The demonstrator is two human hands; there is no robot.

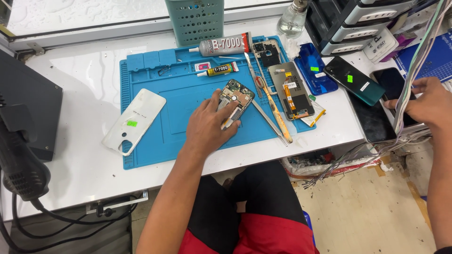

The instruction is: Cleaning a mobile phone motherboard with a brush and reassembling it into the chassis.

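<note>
Both forearms are bare, with no sleeves, watch or rings showing on the left hand [207,126] or the right hand [431,104]. The shorts [249,214] are black on top, with red fabric below.

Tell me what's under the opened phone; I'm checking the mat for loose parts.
The opened phone lies on the blue mat, held down by the left hand. Anything beneath the phone is covered.

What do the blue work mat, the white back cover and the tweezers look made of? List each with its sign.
Blue work mat: likely silicone; matte, moulded ridges and compartments.
White back cover: probably plastic; smooth, glossy, thin, curved edges.
Tweezers: metal; thin grey prongs with a dull shine.
</note>
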